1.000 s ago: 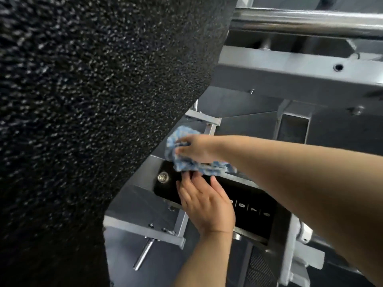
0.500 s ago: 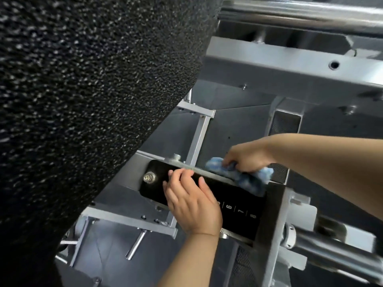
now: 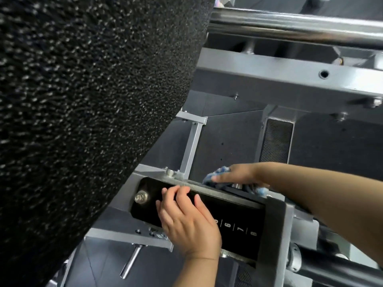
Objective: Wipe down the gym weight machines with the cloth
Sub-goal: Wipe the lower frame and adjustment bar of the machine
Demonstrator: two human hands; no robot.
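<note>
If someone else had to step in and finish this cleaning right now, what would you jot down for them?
Right hand: presses the blue-and-white crumpled cloth onto the top edge of the black numbered weight stack, behind its face.
Left hand: rests flat on the stack's front, fingers relaxed, steadying.
Done: cannot tell how much is already wiped.
Left: the stack's front face, the grey metal frame, the chrome bar and the black textured pad probably still need wiping.
</note>
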